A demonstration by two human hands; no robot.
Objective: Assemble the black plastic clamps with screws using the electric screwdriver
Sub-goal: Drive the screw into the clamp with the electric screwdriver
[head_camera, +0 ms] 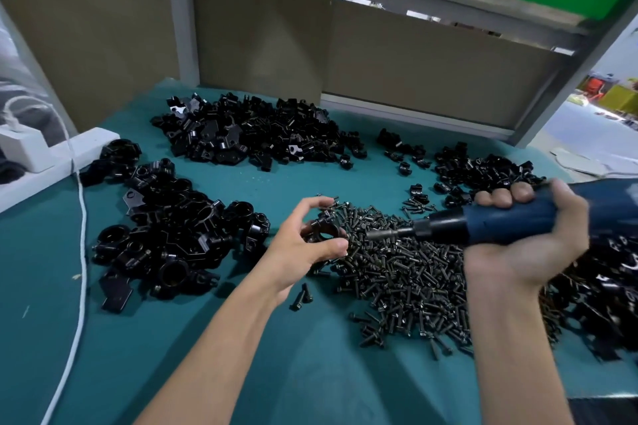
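**Clamp in one hand, driver in the other: where this could go sideways**

So the left hand [303, 245] is pinching one black clamp [322, 233] between thumb and fingers, hovering it just over the 9 o'clock edge of the screw pile [407, 272]. The right hand [528, 245] is wrapping fully round the electric screwdriver [483, 222], coming in from 3 o'clock with the bit [376, 235] pointing toward 9 o'clock at the clamp. The tip is sitting near the clamp but not touching it. I can't tell if a screw is riding on the bit or already sitting in the clamp.

What's worrying me:

- The thumb is lying right beside the clamp's face, pretty much in line with the bit. If the bit is skating off a screw head, it's going into skin.
- It's only a fingertip pinch, so driver torque could be spinning the clamp out of the grip.
- A dropped screw is vanishing into that pile instantly.
- The bit is coming in at a slight angle, so cross-threading looks possible to me.

Loose clamp parts [248, 134] are piling up at 12 o'clock, and what look like assembled ones [165, 235] at 9 o'clock.
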